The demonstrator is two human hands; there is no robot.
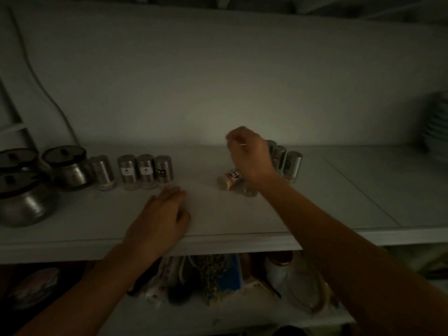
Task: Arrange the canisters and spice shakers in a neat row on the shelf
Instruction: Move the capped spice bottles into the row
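Three steel canisters with dark lids (pixel 65 167) stand at the left of the white shelf (pixel 339 190). Right of them, several steel spice shakers (pixel 145 172) stand in a row. A shaker (pixel 229 180) lies tilted on its side mid-shelf, and more upright shakers (pixel 292 166) stand behind my right wrist. My right hand (pixel 249 154) hovers just above the tilted shaker, blurred, fingers curled, with nothing clearly in them. My left hand (pixel 160 219) rests palm down near the shelf's front edge, below the row's right end, holding nothing.
A white cable (pixel 43 88) runs down the back wall at left. A stack of plates (pixel 436 124) sits at the far right. Below the shelf's front edge (pixel 218 243), a lower shelf holds bags, a white bottle (pixel 278 270) and other items.
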